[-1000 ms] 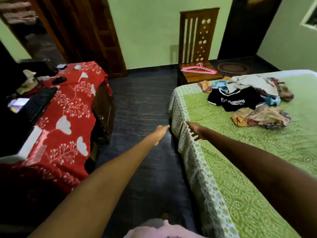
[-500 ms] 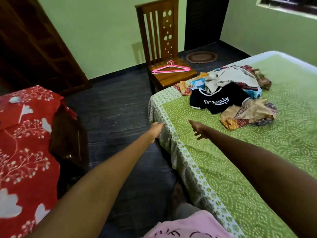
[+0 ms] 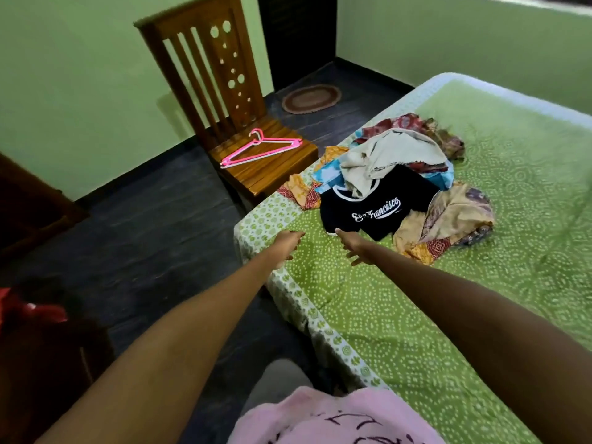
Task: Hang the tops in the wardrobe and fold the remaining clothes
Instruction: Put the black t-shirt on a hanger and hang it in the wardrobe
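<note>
Tee [image 3: 378, 208]: on bed [image 3: 416, 315], hem just beyond right hand [image 3: 355, 248].
Right fingers: spread, empty.
Left hand [image 3: 286, 245]: loose, empty, near bed's edge.

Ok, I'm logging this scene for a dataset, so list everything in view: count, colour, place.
hangers: a few, stacked, pink, on the chair seat
chair: one, brown wood, against the wall beside the bed
bed: one, green patterned sheet, right
black top: one, white lettering, front of the pile
beige garment: one, on top of the pile
patterned clothes: several, mixed colours, in the pile
mat: one, brown, oval, on the floor by the dark doorway
left hand: open, over the bed corner
right hand: open, fingers spread, just short of the black top
</note>
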The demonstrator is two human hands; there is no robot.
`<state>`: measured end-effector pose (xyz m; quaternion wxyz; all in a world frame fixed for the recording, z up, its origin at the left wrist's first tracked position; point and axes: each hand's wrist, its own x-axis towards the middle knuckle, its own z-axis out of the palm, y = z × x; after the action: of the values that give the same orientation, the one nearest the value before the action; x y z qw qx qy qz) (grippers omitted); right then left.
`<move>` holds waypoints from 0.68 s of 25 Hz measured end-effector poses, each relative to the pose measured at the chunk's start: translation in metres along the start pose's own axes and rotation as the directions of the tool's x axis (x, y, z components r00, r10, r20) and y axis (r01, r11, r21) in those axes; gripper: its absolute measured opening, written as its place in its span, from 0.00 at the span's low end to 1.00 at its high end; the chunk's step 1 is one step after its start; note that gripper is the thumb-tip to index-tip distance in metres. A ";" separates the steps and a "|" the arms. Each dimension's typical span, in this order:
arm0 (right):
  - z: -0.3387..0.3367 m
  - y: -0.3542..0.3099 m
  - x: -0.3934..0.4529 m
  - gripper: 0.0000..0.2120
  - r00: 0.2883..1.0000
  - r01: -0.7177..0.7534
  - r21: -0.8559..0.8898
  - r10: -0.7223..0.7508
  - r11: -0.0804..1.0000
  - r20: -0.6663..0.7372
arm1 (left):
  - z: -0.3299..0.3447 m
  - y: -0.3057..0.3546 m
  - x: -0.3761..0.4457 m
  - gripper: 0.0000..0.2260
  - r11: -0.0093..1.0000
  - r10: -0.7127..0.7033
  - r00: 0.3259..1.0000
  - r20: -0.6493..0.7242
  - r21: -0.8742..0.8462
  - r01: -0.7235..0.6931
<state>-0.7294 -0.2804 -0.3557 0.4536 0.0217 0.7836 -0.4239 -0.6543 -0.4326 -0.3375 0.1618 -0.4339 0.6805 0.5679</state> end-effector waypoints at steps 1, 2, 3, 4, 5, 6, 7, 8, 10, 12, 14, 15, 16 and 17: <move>-0.004 -0.004 0.013 0.30 1.000 -0.021 0.032 0.021 0.999 -0.011 | 0.000 0.010 0.020 0.10 0.999 -0.009 1.000 0.024 0.034 0.008; -0.008 -0.009 0.027 0.29 0.999 -0.039 0.075 0.042 0.996 -0.029 | 0.001 0.020 0.040 0.09 0.997 -0.020 0.999 0.049 0.069 0.016; -0.012 -0.014 0.042 0.29 0.997 -0.054 0.113 0.060 0.992 -0.054 | 0.001 0.032 0.062 0.08 0.994 -0.029 0.997 0.078 0.103 0.021; -0.016 -0.019 0.054 0.28 0.995 -0.064 0.139 0.074 0.988 -0.069 | 0.002 0.042 0.081 0.08 0.991 -0.042 0.994 0.100 0.129 0.029; -0.020 -0.024 0.066 0.27 0.994 -0.071 0.157 0.083 0.985 -0.075 | 0.002 0.052 0.099 0.08 0.988 -0.052 0.991 0.123 0.149 0.034; -0.023 -0.029 0.080 0.26 0.991 -0.086 0.186 0.103 0.979 -0.083 | 0.003 0.063 0.118 0.10 0.985 -0.054 0.986 0.155 0.173 0.027; -0.026 -0.036 0.094 0.26 0.987 -0.103 0.221 0.127 0.970 -0.097 | 0.002 0.075 0.136 0.14 0.981 -0.045 0.981 0.187 0.192 0.009; -0.028 -0.043 0.105 0.26 0.981 -0.123 0.258 0.157 0.958 -0.116 | 0.001 0.086 0.153 0.17 0.976 -0.040 0.977 0.208 0.219 -0.007; -0.028 -0.054 0.123 0.25 0.963 -0.165 0.320 0.223 0.933 -0.152 | -0.002 0.105 0.183 0.19 0.961 -0.044 0.969 0.243 0.276 -0.026; -0.027 -0.063 0.138 0.24 0.944 -0.198 0.379 0.280 0.904 -0.174 | -0.001 0.120 0.208 0.18 0.943 -0.054 0.959 0.277 0.332 -0.042; -0.026 -0.064 0.151 0.22 0.923 -0.218 0.438 0.331 0.872 -0.198 | 0.003 0.129 0.231 0.17 0.931 -0.086 0.949 0.302 0.363 -0.031; -0.026 -0.061 0.159 0.22 0.911 -0.239 0.459 0.362 0.856 -0.201 | 0.008 0.130 0.244 0.17 0.926 -0.107 0.943 0.315 0.378 -0.021; -0.026 -0.057 0.167 0.21 0.900 -0.264 0.462 0.388 0.847 -0.198 | 0.015 0.130 0.257 0.17 0.914 -0.121 0.939 0.322 0.406 -0.021; -0.028 -0.052 0.175 0.20 0.894 -0.282 0.444 0.401 0.850 -0.200 | 0.022 0.129 0.268 0.18 0.903 -0.129 0.939 0.320 0.430 -0.023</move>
<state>-0.8734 -0.3560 -0.4436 0.3900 0.3161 0.7194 -0.4801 -0.9138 -0.5243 -0.4537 0.3837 -0.3015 0.7376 0.4667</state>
